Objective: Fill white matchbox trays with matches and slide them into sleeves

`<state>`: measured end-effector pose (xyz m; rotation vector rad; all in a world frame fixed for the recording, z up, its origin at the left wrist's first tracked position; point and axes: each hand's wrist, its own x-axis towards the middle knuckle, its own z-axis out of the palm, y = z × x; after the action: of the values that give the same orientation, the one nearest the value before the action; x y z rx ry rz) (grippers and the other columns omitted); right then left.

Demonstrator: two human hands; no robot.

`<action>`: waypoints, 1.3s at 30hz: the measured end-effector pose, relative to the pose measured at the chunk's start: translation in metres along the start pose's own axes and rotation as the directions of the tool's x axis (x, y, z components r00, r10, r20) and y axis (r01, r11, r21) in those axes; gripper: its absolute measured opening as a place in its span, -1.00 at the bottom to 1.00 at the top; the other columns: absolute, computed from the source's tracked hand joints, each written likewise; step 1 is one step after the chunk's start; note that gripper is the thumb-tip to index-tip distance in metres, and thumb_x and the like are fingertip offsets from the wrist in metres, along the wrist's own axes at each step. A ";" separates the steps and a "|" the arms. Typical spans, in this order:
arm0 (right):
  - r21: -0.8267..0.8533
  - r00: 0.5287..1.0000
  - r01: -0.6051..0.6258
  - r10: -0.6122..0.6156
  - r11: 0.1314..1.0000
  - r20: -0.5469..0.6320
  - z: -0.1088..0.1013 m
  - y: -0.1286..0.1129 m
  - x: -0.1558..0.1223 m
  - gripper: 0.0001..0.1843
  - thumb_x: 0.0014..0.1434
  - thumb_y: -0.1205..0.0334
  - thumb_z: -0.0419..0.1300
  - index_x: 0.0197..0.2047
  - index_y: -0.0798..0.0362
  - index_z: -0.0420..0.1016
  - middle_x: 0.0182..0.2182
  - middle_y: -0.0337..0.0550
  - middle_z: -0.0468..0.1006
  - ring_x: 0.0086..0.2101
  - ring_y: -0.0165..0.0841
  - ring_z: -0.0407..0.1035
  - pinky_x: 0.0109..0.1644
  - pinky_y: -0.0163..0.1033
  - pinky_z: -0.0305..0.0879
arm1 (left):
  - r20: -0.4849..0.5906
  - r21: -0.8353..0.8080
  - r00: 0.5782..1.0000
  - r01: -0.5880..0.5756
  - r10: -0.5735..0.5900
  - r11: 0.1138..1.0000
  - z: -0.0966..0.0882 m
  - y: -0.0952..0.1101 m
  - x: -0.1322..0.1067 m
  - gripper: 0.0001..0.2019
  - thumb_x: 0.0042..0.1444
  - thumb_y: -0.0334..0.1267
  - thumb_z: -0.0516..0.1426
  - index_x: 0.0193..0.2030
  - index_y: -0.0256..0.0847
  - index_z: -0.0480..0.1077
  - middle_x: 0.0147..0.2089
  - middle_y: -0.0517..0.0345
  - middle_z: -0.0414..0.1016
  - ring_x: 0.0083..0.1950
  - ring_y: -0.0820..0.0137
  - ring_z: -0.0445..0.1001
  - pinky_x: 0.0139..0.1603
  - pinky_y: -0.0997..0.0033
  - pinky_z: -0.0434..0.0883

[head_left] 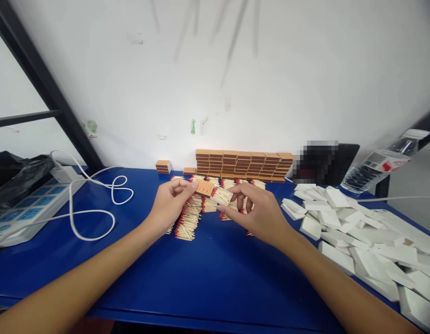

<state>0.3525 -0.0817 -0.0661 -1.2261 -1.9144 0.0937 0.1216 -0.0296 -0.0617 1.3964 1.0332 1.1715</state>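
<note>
Between my hands, above the blue table, is a matchbox. My left hand [173, 199] is closed on its orange-brown sleeve [204, 188], thumb on top. My right hand [255, 208] pinches the far end of its white inner tray [222, 195], which is partly out of the sleeve and filled with red-tipped matches. Below and behind my hands, loose matches [187, 226] lie on the table in several bunches, some hidden by the hands. Against the wall stands a stack of closed matchboxes [244, 164].
To the right spreads a heap of white paper trays [364, 241]. A plastic bottle [380, 162] and a dark tablet-like object [335, 162] stand behind it. At left are a power strip [34, 211], a white cable [93, 239] and a small pair of matchboxes [163, 167].
</note>
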 end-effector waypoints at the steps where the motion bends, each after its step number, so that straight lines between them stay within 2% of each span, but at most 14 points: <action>1: 0.006 1.000 -0.003 0.003 1.000 0.005 -0.001 0.000 0.000 -0.68 0.19 0.02 0.43 -0.13 0.02 0.52 -0.47 -0.27 0.56 -0.53 -0.40 0.35 -0.40 -0.25 0.28 | 0.003 -0.001 1.000 0.001 -0.001 1.000 0.000 0.000 0.000 -0.53 -0.02 0.17 0.41 -0.34 -0.25 0.52 -0.49 0.16 0.47 -0.52 0.46 0.37 -0.59 0.49 0.30; 7: 0.047 0.999 -0.011 0.009 0.999 0.044 -0.003 0.000 0.002 -0.67 0.20 0.02 0.43 -0.10 0.05 0.55 -0.52 -0.31 0.50 -0.53 -0.42 0.33 -0.41 -0.27 0.26 | 0.030 -0.003 0.999 -0.035 0.035 0.999 0.000 -0.001 0.000 -0.53 0.01 0.17 0.40 -0.33 -0.25 0.51 -0.49 0.15 0.48 -0.51 0.45 0.38 -0.58 0.50 0.32; 17: 0.143 0.988 -0.112 0.095 0.983 0.123 -0.007 0.000 0.005 -0.59 0.24 -0.10 0.37 -0.01 0.02 0.58 -0.46 -0.26 0.52 -0.49 -0.38 0.37 -0.43 -0.25 0.30 | 0.073 -0.026 0.997 -0.025 0.027 0.999 -0.002 0.000 0.001 -0.54 0.03 0.17 0.39 -0.33 -0.23 0.51 -0.49 0.13 0.48 -0.50 0.43 0.40 -0.57 0.50 0.33; 22: 0.114 0.988 -0.133 0.123 0.985 0.095 -0.004 0.000 0.005 -0.60 0.24 -0.07 0.37 0.01 0.02 0.59 -0.51 -0.28 0.49 -0.50 -0.36 0.37 -0.42 -0.25 0.28 | 0.097 -0.038 0.995 -0.005 0.009 0.999 -0.002 -0.002 0.002 -0.53 0.01 0.17 0.40 -0.28 -0.24 0.51 -0.46 0.12 0.52 -0.50 0.42 0.43 -0.58 0.50 0.33; 25: 0.122 0.987 -0.150 0.141 0.981 0.080 -0.001 0.002 0.004 -0.59 0.23 -0.07 0.38 0.01 0.03 0.60 -0.50 -0.28 0.49 -0.50 -0.37 0.35 -0.44 -0.25 0.25 | 0.099 -0.049 0.995 0.002 0.003 0.999 -0.001 -0.003 0.002 -0.50 0.01 0.18 0.40 -0.18 -0.22 0.47 -0.49 0.17 0.52 -0.54 0.45 0.41 -0.60 0.51 0.33; 28: 0.136 0.983 -0.175 0.164 0.975 0.088 0.000 0.003 0.004 -0.59 0.24 -0.09 0.36 0.00 0.02 0.62 -0.53 -0.30 0.45 -0.52 -0.38 0.33 -0.47 -0.26 0.22 | 0.094 -0.036 0.996 0.004 -0.001 0.999 0.000 -0.002 0.001 -0.43 0.05 0.17 0.38 0.02 -0.21 0.44 -0.54 0.24 0.49 -0.57 0.44 0.40 -0.59 0.50 0.35; 31: 0.155 0.980 -0.190 0.178 0.970 0.088 0.000 0.002 0.004 -0.58 0.23 -0.10 0.36 0.01 0.01 0.62 -0.53 -0.30 0.45 -0.52 -0.38 0.32 -0.49 -0.27 0.21 | 0.114 -0.028 0.993 0.013 -0.009 1.000 -0.002 -0.002 0.002 -0.32 0.07 0.16 0.37 0.20 -0.22 0.41 -0.43 0.15 0.58 -0.51 0.41 0.45 -0.56 0.48 0.37; 33: 0.190 0.977 -0.208 0.193 0.960 0.094 0.000 0.002 0.004 -0.55 0.22 -0.13 0.36 0.01 0.02 0.62 -0.53 -0.30 0.45 -0.54 -0.40 0.30 -0.51 -0.27 0.20 | 0.160 -0.001 0.987 0.010 -0.010 1.000 -0.003 -0.003 0.003 -0.28 0.06 0.16 0.37 0.25 -0.23 0.41 -0.33 0.08 0.62 -0.45 0.39 0.48 -0.51 0.46 0.39; 36: 0.262 0.965 -0.253 0.225 0.931 0.132 0.000 0.003 0.005 -0.49 0.20 -0.19 0.36 0.02 0.03 0.60 -0.53 -0.30 0.44 -0.58 -0.41 0.27 -0.54 -0.28 0.20 | 0.221 0.098 0.973 -0.093 0.069 0.991 -0.006 -0.005 0.005 -0.35 0.03 0.10 0.41 0.18 -0.22 0.50 -0.23 0.03 0.62 -0.34 0.36 0.50 -0.39 0.43 0.41; 39: 0.304 0.954 -0.287 0.244 0.908 0.173 0.001 0.005 0.005 -0.44 0.18 -0.21 0.36 0.03 0.06 0.59 -0.52 -0.28 0.46 -0.54 -0.39 0.30 -0.53 -0.27 0.24 | 0.222 0.226 0.958 -0.234 0.184 0.946 -0.007 -0.006 0.006 -0.47 0.03 0.00 0.43 0.11 -0.18 0.57 -0.16 0.02 0.63 -0.30 0.36 0.47 -0.32 0.41 0.39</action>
<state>0.3545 -0.0749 -0.0663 -1.2672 -1.7403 0.6274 0.1155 -0.0220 -0.0669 1.8218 0.9298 1.0519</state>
